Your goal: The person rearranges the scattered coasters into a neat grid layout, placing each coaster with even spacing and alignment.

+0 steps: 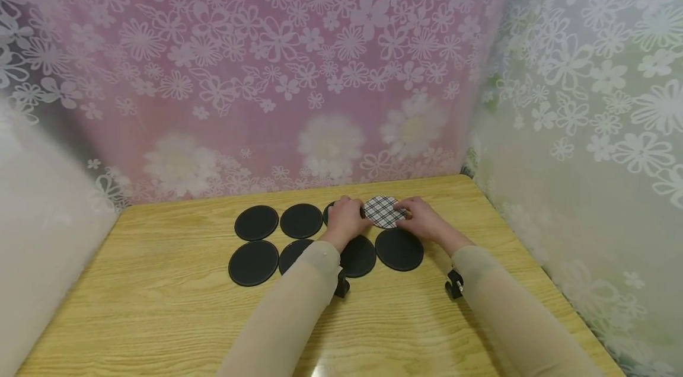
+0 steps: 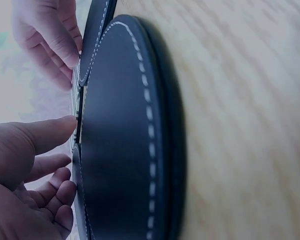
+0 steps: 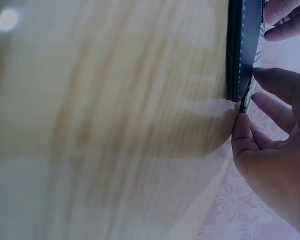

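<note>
A round coaster with a black-and-white plaid face (image 1: 382, 211) lies at the right end of the back row. My left hand (image 1: 345, 221) holds its left edge, the thumb (image 2: 52, 132) stretched to the rim and the other fingers curled. On the opposite edge, my right hand (image 1: 424, 220) grips the same coaster with thumb and fingertips. Directly in front lies a black coaster (image 1: 399, 249) with pale stitching, shown close up in the right wrist view. Left of it is another black coaster (image 1: 358, 257). My left hand partly hides a black coaster (image 1: 329, 211) in the back row.
More black coasters continue the two rows leftward, including a back-left coaster (image 1: 256, 222) and a front-left coaster (image 1: 253, 262). All lie on a wood-grain table (image 1: 160, 312). A pink flowered curtain (image 1: 256, 98) hangs behind, and a pale flowered one (image 1: 576, 187) runs along the right.
</note>
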{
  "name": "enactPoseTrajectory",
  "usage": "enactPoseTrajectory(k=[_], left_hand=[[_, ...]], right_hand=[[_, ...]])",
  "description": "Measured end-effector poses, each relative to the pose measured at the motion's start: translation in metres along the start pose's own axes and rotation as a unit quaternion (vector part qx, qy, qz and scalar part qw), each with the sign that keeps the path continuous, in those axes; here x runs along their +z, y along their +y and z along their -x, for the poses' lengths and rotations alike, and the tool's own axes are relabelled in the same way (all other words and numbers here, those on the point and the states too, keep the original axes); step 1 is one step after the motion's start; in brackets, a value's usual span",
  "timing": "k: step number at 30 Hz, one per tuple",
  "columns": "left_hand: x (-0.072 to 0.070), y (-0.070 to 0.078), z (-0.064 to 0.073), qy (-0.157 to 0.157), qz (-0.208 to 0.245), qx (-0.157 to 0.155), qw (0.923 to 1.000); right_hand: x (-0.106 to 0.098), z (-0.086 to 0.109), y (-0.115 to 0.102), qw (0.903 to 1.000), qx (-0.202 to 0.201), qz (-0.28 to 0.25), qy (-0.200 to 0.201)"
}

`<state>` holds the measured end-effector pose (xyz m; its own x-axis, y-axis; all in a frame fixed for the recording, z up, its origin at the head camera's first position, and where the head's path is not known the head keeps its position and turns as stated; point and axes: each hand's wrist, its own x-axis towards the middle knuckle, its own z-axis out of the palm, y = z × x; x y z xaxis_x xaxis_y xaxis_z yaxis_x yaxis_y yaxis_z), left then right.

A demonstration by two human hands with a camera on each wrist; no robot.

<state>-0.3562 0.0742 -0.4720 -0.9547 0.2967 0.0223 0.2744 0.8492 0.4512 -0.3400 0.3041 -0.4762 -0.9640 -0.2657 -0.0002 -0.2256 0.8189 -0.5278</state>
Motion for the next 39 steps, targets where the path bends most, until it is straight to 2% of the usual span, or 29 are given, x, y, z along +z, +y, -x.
enactPoseTrajectory(k=[6,12,26,32,35,39], left_hand=[[0.0,0.0,0.002,-0.006,0.001,0.008,0.9999],[-0.001,0.0,0.005,-0.01,0.001,0.003,0.9999],[-0.003,-0.001,0.009,-0.015,0.004,0.015,0.9998],[-0.011,-0.01,0.017,-0.004,0.013,0.047,0.9988],[-0.017,-0.016,0.025,0.011,0.008,0.061,0.9981],[-0.027,-0.024,0.039,0.024,0.006,0.068,0.9974]], right_hand=[[-0.001,0.003,0.0,0.9999,-0.01,0.01,-0.001],[-0.001,0.003,0.0,0.9998,-0.015,0.013,-0.005],[-0.001,0.008,-0.004,0.9996,-0.028,-0.009,0.002],[0.001,0.014,-0.007,0.9981,-0.029,-0.026,0.047],[0.002,0.018,-0.011,0.9968,-0.018,-0.013,0.077],[0.003,0.024,-0.017,0.9952,-0.017,0.027,0.092]])
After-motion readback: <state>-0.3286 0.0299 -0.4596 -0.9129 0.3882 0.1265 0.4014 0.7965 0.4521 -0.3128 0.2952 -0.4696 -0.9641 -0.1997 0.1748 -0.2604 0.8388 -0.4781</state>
